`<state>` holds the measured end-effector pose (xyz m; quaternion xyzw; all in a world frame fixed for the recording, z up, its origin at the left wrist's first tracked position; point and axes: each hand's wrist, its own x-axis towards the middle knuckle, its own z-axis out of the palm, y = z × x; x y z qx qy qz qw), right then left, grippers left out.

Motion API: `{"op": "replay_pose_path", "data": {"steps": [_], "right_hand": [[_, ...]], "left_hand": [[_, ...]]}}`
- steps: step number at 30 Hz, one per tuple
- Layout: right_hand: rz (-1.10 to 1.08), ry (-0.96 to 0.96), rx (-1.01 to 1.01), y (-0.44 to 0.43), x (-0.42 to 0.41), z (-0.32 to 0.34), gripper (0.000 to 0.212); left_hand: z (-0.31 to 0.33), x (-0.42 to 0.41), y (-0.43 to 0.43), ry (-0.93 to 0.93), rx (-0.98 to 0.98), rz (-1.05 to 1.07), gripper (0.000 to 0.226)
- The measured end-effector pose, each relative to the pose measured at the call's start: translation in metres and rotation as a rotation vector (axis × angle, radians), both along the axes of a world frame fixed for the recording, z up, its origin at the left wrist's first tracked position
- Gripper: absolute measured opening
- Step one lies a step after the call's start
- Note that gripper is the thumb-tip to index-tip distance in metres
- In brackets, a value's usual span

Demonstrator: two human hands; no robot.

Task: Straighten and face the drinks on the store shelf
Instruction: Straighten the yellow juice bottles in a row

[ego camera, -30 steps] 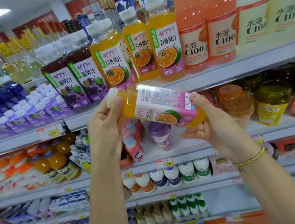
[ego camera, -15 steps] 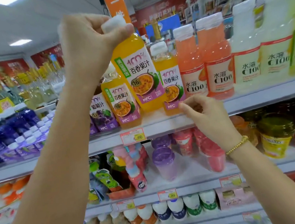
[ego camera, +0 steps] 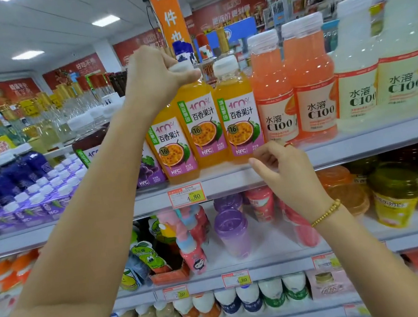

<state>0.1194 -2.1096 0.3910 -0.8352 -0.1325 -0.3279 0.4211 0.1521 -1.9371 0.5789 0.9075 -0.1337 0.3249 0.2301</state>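
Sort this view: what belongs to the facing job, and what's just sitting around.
In the job: left hand gripping the juice bottle; right hand by the shelf edge; matching bottles beside it.
Just there: pink drinks, purple cup, price tag.

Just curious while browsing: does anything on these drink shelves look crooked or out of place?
The top row looks tidy: the passion-fruit juice bottle, whose cap the left hand grips, stands upright with its label forward. On the shelf below, the green cartoon pouches and a pink bottle lean in a jumble.
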Motion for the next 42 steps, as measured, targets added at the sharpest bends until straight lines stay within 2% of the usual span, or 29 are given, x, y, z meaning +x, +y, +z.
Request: {"op": "replay_pose_path", "data": {"steps": [7, 14, 20, 23, 26, 28, 31, 33, 36, 42], "right_hand": [[0.006, 0.006, -0.01, 0.0, 0.003, 0.003, 0.015], [0.033, -0.025, -0.015, 0.007, 0.005, 0.008, 0.014], [0.032, -0.047, -0.02, 0.013, 0.009, 0.009, 0.015], [0.043, -0.07, -0.026, 0.017, 0.007, 0.011, 0.017], [0.046, -0.087, -0.039, 0.02, 0.005, 0.015, 0.019], [0.058, -0.11, -0.042, 0.022, 0.004, 0.017, 0.019], [0.087, -0.118, -0.083, 0.026, 0.003, 0.02, 0.028], [0.121, -0.096, -0.104, 0.028, 0.003, 0.022, 0.038], [0.138, -0.084, -0.128, 0.028, 0.005, 0.022, 0.047], [0.142, -0.029, -0.19, 0.042, 0.006, 0.022, 0.059]], "left_hand": [[-0.001, 0.013, -0.001, 0.133, 0.077, 0.023, 0.048], [0.015, 0.017, 0.0, 0.258, 0.266, 0.086, 0.05], [0.046, 0.042, -0.014, 0.16, 0.362, 0.005, 0.042], [0.053, 0.067, -0.015, 0.395, 0.487, 0.078, 0.051], [0.052, 0.076, -0.018, 0.69, 0.396, 0.09, 0.069], [0.051, 0.078, -0.022, 0.735, 0.376, 0.086, 0.072], [0.054, 0.08, -0.023, 0.555, 0.449, 0.136, 0.056], [0.054, 0.084, -0.017, 0.478, 0.395, 0.13, 0.047], [0.06, 0.08, -0.004, 0.333, 0.182, 0.068, 0.045], [0.082, 0.041, 0.036, -0.143, -0.336, -0.042, 0.023]]}}
